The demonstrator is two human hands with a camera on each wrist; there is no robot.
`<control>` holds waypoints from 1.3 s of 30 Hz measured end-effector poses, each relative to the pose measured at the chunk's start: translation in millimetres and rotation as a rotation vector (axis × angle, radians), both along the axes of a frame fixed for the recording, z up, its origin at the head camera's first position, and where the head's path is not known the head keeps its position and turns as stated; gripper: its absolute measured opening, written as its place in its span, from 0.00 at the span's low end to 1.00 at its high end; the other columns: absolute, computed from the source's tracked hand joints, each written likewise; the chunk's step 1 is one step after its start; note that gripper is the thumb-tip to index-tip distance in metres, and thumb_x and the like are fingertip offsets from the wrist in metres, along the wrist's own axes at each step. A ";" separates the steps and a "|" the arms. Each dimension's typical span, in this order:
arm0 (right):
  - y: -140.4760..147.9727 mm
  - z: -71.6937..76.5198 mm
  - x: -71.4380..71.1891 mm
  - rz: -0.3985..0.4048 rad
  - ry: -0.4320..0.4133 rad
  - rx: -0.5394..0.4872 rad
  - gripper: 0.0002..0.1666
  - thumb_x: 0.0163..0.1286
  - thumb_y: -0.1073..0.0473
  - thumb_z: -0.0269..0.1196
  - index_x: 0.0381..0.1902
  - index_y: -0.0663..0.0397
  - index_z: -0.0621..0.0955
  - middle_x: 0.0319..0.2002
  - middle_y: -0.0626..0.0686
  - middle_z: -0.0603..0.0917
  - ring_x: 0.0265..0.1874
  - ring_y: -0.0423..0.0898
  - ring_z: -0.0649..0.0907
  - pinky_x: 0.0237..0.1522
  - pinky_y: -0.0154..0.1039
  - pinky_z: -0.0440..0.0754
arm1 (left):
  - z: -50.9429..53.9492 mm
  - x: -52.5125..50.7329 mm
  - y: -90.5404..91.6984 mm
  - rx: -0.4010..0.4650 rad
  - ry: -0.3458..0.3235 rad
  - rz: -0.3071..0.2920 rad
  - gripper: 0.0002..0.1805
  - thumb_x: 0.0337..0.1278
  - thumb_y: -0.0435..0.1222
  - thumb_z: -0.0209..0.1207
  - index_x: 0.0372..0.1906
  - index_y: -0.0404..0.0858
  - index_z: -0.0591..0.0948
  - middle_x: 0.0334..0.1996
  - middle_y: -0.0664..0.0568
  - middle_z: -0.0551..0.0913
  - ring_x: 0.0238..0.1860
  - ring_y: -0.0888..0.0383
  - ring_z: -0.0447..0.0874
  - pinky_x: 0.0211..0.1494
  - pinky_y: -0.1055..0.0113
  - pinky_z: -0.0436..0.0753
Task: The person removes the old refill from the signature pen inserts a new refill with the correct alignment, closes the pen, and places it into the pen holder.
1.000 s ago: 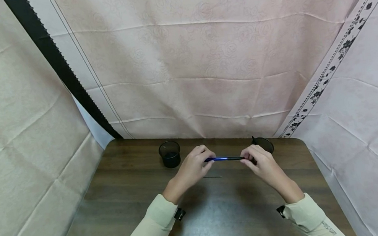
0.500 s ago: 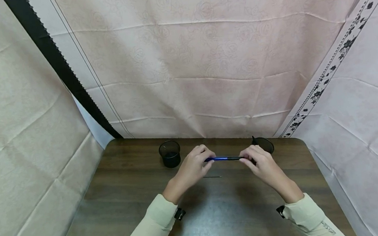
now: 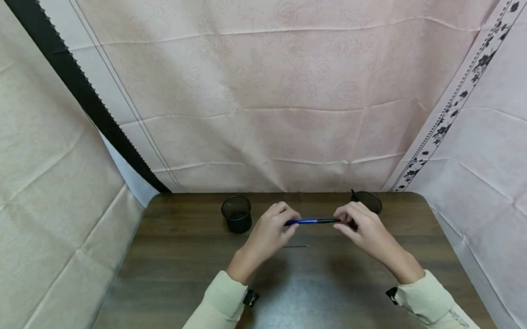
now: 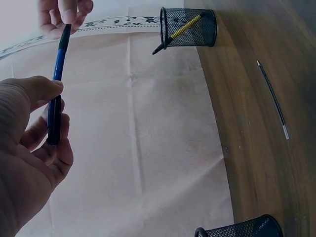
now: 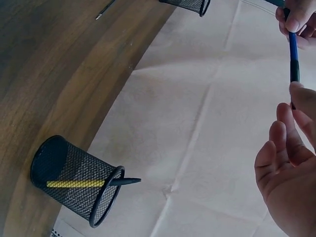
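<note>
A blue pen [image 3: 315,221] with a black grip section is held level above the table, between both hands. My left hand [image 3: 268,231] grips its blue barrel; in the left wrist view the thumb presses it against curled fingers. At the other end, my right hand [image 3: 365,229] pinches the tip beyond the black grip with thumb and forefinger, the remaining fingers loosely spread in the right wrist view. The fingertips hide the very tip. A thin dark pen refill [image 4: 272,98] with a pale end lies on the wood beneath the hands.
Near the table's far edge stand two black mesh cups, the left cup [image 3: 238,221] and the right cup [image 3: 372,202]. A yellow pen with a black end [image 5: 76,183] leans inside the right one. Pale cloth [image 3: 257,106] hangs behind the wooden table [image 3: 308,310].
My right thumb and fingertips shift slightly at the pen's tip end. The left hand, the refill and both cups stay where they were.
</note>
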State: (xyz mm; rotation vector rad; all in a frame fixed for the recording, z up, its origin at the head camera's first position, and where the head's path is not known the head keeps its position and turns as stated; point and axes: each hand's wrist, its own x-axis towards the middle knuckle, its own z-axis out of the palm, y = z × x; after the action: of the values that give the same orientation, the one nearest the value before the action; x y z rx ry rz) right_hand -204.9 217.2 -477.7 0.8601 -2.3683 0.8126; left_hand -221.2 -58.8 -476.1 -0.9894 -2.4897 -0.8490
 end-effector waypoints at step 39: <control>-2.5 1.3 0.6 -0.001 0.006 0.002 0.14 0.60 0.71 0.74 0.41 0.53 0.84 0.33 0.44 0.82 0.34 0.39 0.77 0.41 0.29 0.74 | 2.7 3.1 -0.9 -0.005 0.015 0.009 0.06 0.64 0.34 0.69 0.43 0.44 0.87 0.41 0.57 0.81 0.44 0.62 0.81 0.47 0.71 0.84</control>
State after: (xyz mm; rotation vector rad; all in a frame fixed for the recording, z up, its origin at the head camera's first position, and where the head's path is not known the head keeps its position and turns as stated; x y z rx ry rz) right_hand -204.3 214.7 -476.4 0.8608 -2.3646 0.8065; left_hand -218.1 -59.7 -473.4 -0.9817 -2.4835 -0.8295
